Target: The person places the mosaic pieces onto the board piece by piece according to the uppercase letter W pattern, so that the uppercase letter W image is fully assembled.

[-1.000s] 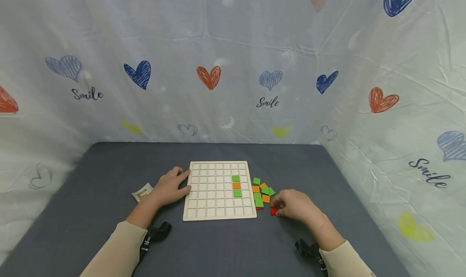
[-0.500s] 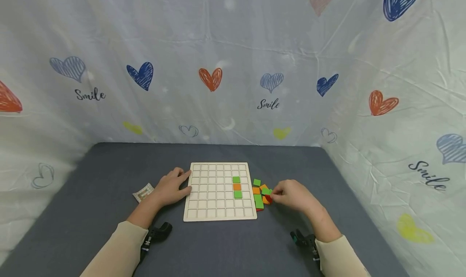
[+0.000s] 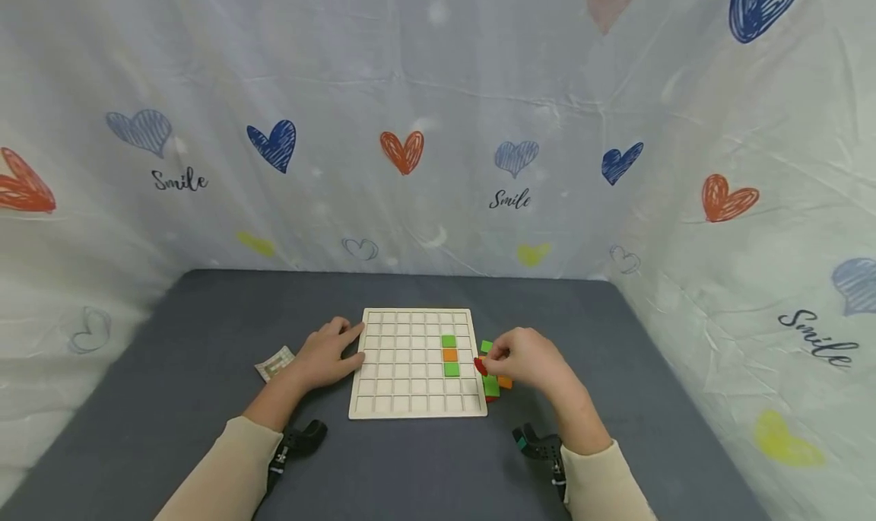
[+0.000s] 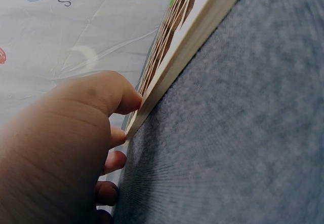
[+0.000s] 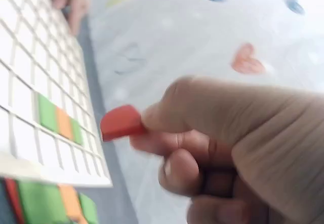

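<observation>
A pale wooden grid board [image 3: 404, 407] lies flat on the dark table. In one column sit a green tile [image 3: 449, 341], an orange tile [image 3: 449, 355] and another green tile [image 3: 452, 370]. My left hand [image 3: 325, 360] rests at the board's left side, thumb and a finger touching its edge [image 4: 177, 59]. Between thumb and index finger, my right hand [image 3: 530, 360] pinches a small red tile [image 5: 120, 122] with a rounded edge. In the head view that tile is over the board's right border, raised above it; the right wrist view shows it apart from the grid.
Loose green tiles [image 3: 490, 386], orange tiles [image 3: 505, 382] and a partly covered red tile [image 3: 491, 399] lie against the board's right edge, partly hidden by my right hand. A small printed card [image 3: 275, 362] lies left of my left hand. A heart-printed curtain [image 3: 438, 163] hangs behind the table.
My right hand has picked the red tile off the table and carried it left and away from me, over the loose tiles to the board's right border. The left hand stays at the board's edge.
</observation>
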Tool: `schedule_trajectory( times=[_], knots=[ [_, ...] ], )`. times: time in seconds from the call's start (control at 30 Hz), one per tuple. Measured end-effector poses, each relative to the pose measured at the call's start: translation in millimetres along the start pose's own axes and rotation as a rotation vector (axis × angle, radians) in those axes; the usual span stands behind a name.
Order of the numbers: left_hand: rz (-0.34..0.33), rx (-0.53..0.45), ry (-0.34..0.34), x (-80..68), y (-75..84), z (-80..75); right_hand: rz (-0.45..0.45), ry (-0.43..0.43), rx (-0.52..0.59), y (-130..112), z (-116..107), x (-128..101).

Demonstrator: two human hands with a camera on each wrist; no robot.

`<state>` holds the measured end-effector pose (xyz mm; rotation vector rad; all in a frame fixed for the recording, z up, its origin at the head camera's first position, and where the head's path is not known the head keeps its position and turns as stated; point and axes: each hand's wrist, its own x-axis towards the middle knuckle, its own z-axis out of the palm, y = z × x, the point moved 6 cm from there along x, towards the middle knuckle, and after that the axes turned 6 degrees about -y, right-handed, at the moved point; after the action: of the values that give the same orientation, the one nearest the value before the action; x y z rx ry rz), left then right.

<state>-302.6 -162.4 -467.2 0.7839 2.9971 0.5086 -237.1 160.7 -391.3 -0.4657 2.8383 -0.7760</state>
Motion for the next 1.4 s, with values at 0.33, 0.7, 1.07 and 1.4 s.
schedule_trajectory(
  times=[0.33,0.7,1.07,1.4],
  knots=[
    [-0.008,-0.008,0.005,2.1,1.1,-2.5,0.045,0.094,-0.292,-22.7,26.1,8.3],
    [-0.012,0.005,0.003,3.7,5.0,-3.5,-0.031,0.153,-0.312,-31.3,51.1,16.7],
    [-0.011,0.004,0.006,3.6,3.3,-2.6,-0.058,0.123,-0.267,-27.3,53.1,24.5],
    [-0.011,0.014,0.011,3.5,0.0,1.7,-0.012,0.003,-0.216,-18.0,59.0,28.9]
  ],
)
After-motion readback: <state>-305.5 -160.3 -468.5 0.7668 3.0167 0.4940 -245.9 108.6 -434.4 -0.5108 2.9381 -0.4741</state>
